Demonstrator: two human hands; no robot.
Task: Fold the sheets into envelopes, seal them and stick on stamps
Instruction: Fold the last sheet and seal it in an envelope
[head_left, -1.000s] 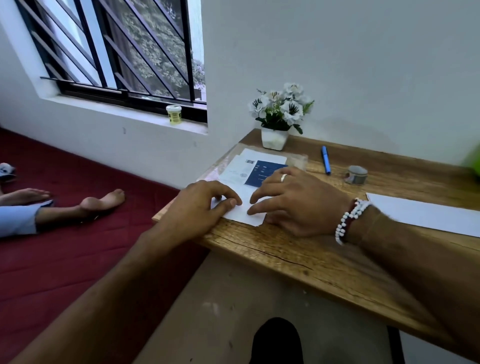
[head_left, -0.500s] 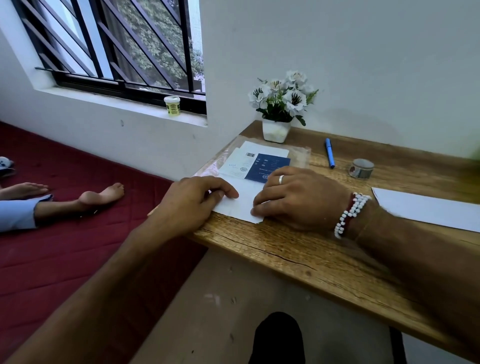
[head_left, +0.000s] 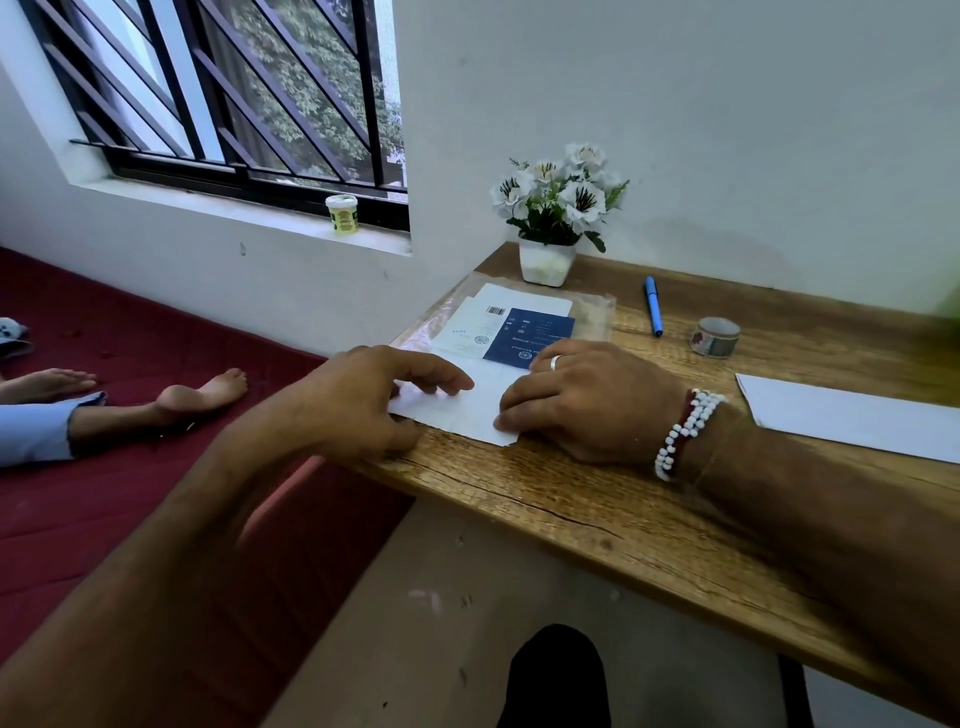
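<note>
Left hand and right hand press the sheet.

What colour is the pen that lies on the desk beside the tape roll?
Blue. The pen shows best in the head view.

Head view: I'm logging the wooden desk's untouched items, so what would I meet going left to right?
In order: white pot of white flowers → blue pen → grey roll of tape → plain white sheet.
</note>
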